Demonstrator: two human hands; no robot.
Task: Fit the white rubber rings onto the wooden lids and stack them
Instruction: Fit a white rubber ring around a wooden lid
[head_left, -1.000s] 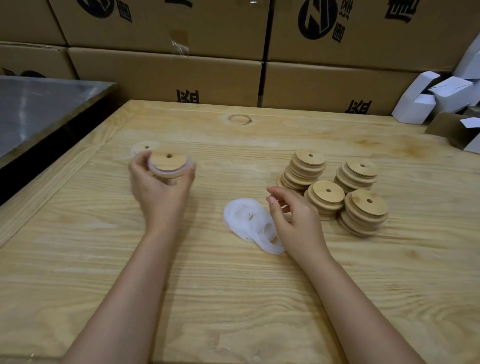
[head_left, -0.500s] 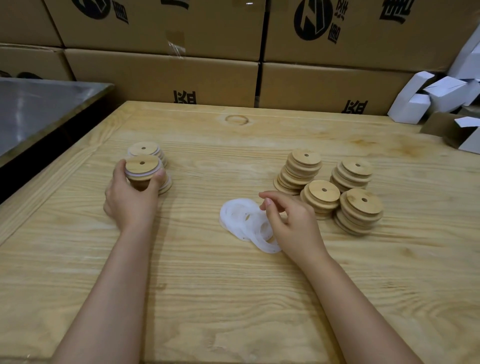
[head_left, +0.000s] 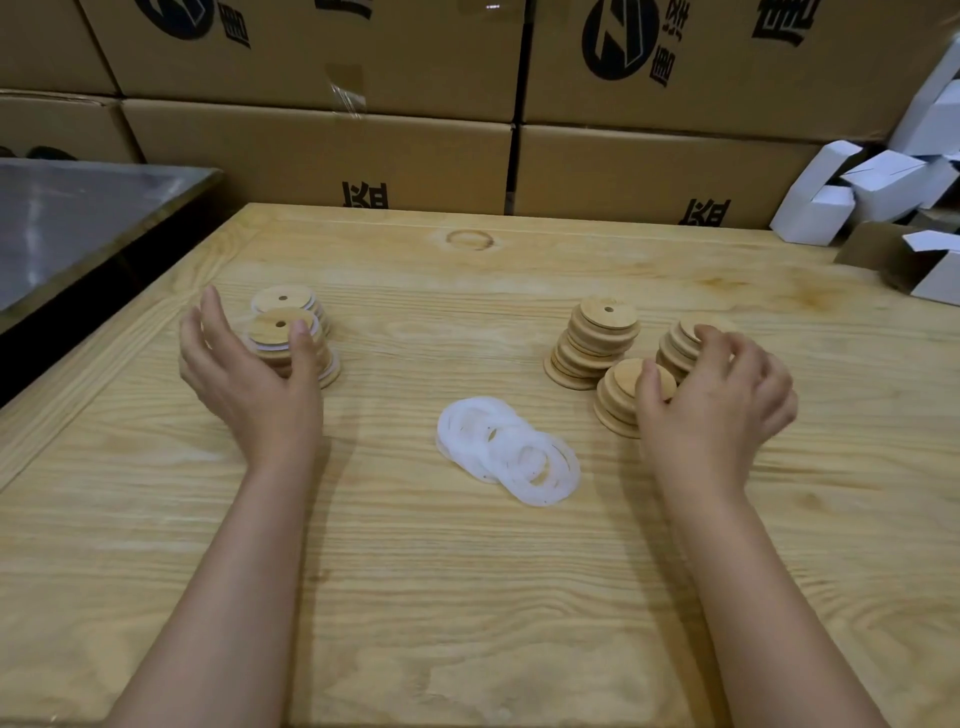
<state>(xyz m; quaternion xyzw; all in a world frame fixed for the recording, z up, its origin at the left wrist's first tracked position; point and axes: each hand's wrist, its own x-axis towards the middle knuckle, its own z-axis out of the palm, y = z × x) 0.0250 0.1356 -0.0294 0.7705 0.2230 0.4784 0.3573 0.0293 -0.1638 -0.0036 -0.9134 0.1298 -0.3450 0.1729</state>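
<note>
Two stacks of ringed wooden lids (head_left: 283, 325) stand at the table's left. My left hand (head_left: 249, 384) is spread around the nearer stack with straight fingers, and only the thumb touches its side. Several loose white rubber rings (head_left: 506, 449) overlap in a pile at the centre. Plain wooden lids (head_left: 602, 332) stand in stacks at the right. My right hand (head_left: 717, 400) is curled down over the front right stack, which it hides. Its thumb sits beside the front left stack (head_left: 621, 395) and its fingertips are by the back right stack (head_left: 678, 340).
The wooden table (head_left: 467, 597) carries everything. Cardboard boxes (head_left: 322, 150) form a wall behind it. White folded cartons (head_left: 852, 192) are heaped at the back right. A grey metal surface (head_left: 67, 223) lies beyond a dark gap on the left.
My left hand set its ringed lid on the near left stack and let go. My right hand moved from the ring pile to the lid stacks on the right.
</note>
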